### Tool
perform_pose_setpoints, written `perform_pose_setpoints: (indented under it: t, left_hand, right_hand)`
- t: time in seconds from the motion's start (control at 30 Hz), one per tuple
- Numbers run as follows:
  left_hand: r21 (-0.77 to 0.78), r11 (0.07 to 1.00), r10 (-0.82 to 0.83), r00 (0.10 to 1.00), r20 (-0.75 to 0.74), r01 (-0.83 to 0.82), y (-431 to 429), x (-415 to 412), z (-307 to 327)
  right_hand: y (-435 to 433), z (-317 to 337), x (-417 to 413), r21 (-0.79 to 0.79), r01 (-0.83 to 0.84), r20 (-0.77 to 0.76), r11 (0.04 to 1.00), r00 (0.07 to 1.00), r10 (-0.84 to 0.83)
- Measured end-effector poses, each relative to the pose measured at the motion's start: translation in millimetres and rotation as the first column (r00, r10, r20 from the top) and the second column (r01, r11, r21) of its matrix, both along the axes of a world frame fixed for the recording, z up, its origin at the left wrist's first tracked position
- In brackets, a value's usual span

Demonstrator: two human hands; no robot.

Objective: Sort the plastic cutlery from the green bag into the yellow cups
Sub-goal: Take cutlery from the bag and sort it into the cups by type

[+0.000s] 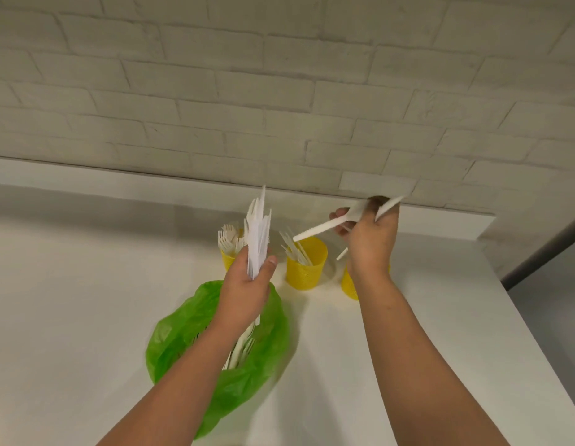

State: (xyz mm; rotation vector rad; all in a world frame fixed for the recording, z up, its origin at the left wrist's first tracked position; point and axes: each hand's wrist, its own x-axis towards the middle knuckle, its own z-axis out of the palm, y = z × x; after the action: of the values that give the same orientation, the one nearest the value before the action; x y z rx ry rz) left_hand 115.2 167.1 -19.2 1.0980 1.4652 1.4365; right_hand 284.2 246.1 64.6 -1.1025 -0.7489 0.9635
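Left hand (pixel 247 284) grips cutlery bundle (pixel 257 233) (upright); right hand (pixel 369 239) holds utensils (pixel 321 227).

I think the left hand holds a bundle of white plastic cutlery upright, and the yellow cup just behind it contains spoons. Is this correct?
Not quite: the head view shows tines, so the yellow cup behind the left hand contains forks, not spoons. The left hand does hold a bundle of white plastic cutlery upright.
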Motion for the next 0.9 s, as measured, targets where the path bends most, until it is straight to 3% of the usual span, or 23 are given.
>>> perform_pose_setpoints:
  t: [0.13,0.37,0.5,0.6,0.67,0.73,0.8,0.9]
  left_hand:
    - [0.044,0.999,-0.026,0.996,0.090,0.023,-1.1,12.6,15.7]
    - [0.026,0.996,-0.093,0.981,0.169,0.090,1.3,53.3,20.8]
    - [-0.013,0.987,-0.149,0.955,0.256,0.158,1.7,76.6,18.7]
    - [-0.034,0.980,-0.175,0.931,0.320,0.196,3.6,89.9,22.3]
    - [-0.039,0.978,-0.181,0.922,0.344,0.206,6.0,98.1,24.4]
    - [-0.037,0.978,-0.181,0.917,0.355,0.208,8.2,106.2,24.3]
    - [-0.039,0.979,-0.173,0.919,0.353,0.200,9.9,112.1,22.1]
    - [-0.030,0.975,-0.195,0.913,0.359,0.219,11.2,116.7,18.4]
  right_hand:
    - [-10.3,-21.0,23.6,-0.129,-0.126,-0.222,0.984,0.970,0.095]
    - [9.8,-25.4,82.3,-0.238,-0.058,-0.181,0.970,0.983,0.014]
    - [22.2,-18.1,106.0,-0.208,-0.014,-0.188,0.978,0.982,-0.026]
    - [33.9,-18.8,110.2,-0.070,0.064,-0.206,0.995,0.975,-0.077]
    - [42.7,-24.9,106.7,0.007,0.067,-0.123,0.998,0.990,-0.066]
    - [49.1,-37.9,101.3,-0.006,0.029,0.089,1.000,0.996,-0.028]
    - [51.9,-56.4,96.5,-0.041,-0.036,0.319,0.998,0.947,0.047]
    - [53.6,-79.5,92.4,-0.116,-0.110,0.490,0.987,0.858,0.153]
